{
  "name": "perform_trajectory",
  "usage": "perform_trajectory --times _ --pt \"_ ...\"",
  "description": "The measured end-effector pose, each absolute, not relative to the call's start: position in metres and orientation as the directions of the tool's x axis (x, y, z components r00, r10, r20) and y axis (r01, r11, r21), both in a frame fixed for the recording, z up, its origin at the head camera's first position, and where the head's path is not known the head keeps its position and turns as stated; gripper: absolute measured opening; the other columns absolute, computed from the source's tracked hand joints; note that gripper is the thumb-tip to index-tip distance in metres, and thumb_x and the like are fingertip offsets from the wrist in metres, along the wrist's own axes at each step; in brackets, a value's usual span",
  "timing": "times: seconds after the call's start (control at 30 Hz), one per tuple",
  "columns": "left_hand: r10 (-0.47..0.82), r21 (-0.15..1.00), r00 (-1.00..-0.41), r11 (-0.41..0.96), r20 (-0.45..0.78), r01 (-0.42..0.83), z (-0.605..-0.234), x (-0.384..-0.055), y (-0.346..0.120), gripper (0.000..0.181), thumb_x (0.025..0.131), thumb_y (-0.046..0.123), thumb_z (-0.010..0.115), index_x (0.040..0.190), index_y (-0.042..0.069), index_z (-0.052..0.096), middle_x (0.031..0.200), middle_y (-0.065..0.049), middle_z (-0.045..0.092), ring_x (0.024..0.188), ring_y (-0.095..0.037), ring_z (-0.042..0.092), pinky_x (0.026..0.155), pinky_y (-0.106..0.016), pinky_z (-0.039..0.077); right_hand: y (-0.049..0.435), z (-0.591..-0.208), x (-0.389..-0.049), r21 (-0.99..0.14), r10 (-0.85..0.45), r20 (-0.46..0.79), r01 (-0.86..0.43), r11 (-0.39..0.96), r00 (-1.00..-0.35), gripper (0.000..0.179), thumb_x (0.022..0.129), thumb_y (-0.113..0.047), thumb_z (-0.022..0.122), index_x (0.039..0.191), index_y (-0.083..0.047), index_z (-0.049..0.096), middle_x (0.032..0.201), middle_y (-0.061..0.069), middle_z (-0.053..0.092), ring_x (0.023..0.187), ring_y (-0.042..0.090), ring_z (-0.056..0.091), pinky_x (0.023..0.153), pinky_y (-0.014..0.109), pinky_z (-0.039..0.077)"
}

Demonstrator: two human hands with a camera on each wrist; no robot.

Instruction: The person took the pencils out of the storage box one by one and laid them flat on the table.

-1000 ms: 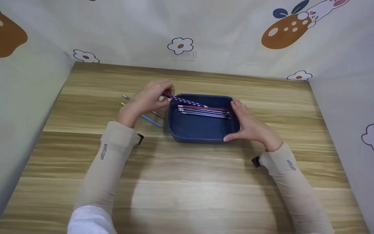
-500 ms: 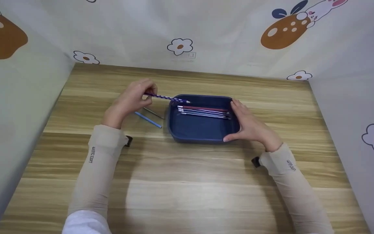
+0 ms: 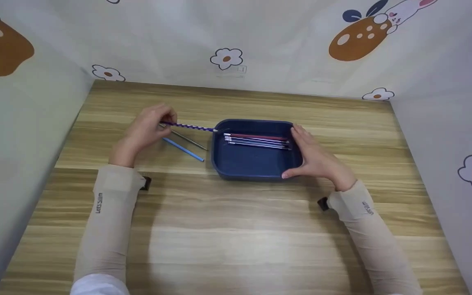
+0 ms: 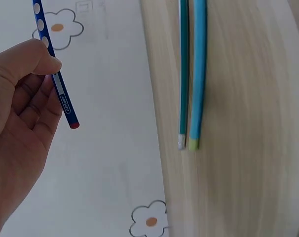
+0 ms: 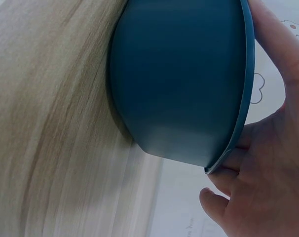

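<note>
pale walls printed with outlined flowers and brown, spotted shapes enclose a wood-grain counter. near the far side of the counter sits a dark blue box, open at the top. the person's left hand is to the left of the box, apart from it, with thumb and fingertips closed narrowly on a blue spotted pencil. the spotted pencil runs out from the fingers toward the box, nearly level across the view, its pale point at the box's far left corner; whether the point touches the rim or is just above it cannot be told. in the left wrist view a short length of the pencil, with small lettering and a red end, sticks out past the thumb. the right hand holds the right end of the box, thumb at the near corner and fingers round the far one. inside the box a red pencil lies at the back of a row of silvery pencils, side by side and lengthwise. on the counter, between the left hand and the box, a light blue pencil and a teal pencil lie slantwise near each other, the teal one farther back. beige sleeves with dark lettering cover both forearms, and a small black device shows at the left wrist, another at the right.
</note>
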State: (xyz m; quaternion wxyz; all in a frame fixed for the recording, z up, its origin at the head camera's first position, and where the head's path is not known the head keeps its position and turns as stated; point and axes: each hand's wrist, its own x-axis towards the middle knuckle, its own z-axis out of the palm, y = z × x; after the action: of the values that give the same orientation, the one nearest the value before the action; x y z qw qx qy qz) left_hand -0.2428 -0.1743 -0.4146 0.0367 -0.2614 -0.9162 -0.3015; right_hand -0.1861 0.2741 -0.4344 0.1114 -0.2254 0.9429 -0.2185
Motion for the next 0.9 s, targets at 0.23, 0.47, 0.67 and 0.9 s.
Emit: perform_trajectory --times 0.23,0.47,0.67,0.9 --pt "0.447 0.52 -0.87 0.703 0.207 0.485 -0.423 -0.233 -0.197 0.02 0.075 -0.011 0.063 0.09 0.001 0.059 0.093 -0.012 0.06 0.087 -0.026 0.058 0.08 -0.041 0.048 0.274 -0.433 -0.186 -0.457 -0.469 -0.116 -0.372 0.808 -0.876 0.131 0.057 -0.066 0.076 0.15 -0.003 0.009 0.158 0.011 0.002 0.145 0.028 0.0 0.115 0.049 0.011" --pt "0.464 0.478 -0.869 0.731 0.173 0.486 -0.434 -0.225 -0.212 0.022 0.072 -0.014 0.061 0.089 0.0 0.061 0.089 -0.014 0.062 0.086 -0.028 0.059 0.079 -0.043 0.048 0.274 -0.432 -0.185 -0.463 -0.46 -0.139 -0.353 0.813 -0.877 0.132 0.057 -0.067 0.076 0.151 -0.004 0.006 0.159 0.009 -0.002 0.145 0.027 -0.002 0.116 0.048 0.009" --pt "0.456 0.428 -0.884 0.782 0.103 0.453 -0.443 -0.223 -0.218 0.024 0.07 -0.016 0.058 0.085 0.002 0.061 0.086 -0.011 0.06 0.084 -0.027 0.057 0.077 -0.042 0.048 0.275 -0.432 -0.185 -0.454 -0.465 -0.141 -0.36 0.815 -0.874 0.132 0.057 -0.067 0.075 0.15 -0.003 0.006 0.158 0.009 -0.002 0.145 0.028 -0.001 0.116 0.048 0.009" --pt "0.475 0.429 -0.877 0.81 -0.078 0.4 -0.449 -0.221 -0.221 0.028 0.07 -0.013 0.057 0.092 0.004 0.062 0.087 -0.009 0.062 0.082 -0.025 0.057 0.073 -0.04 0.047 0.274 -0.433 -0.187 -0.456 -0.486 -0.104 -0.393 0.799 -0.868 0.131 0.058 -0.064 0.078 0.149 0.001 0.009 0.158 0.015 0.002 0.145 0.032 0.001 0.116 0.048 0.009"
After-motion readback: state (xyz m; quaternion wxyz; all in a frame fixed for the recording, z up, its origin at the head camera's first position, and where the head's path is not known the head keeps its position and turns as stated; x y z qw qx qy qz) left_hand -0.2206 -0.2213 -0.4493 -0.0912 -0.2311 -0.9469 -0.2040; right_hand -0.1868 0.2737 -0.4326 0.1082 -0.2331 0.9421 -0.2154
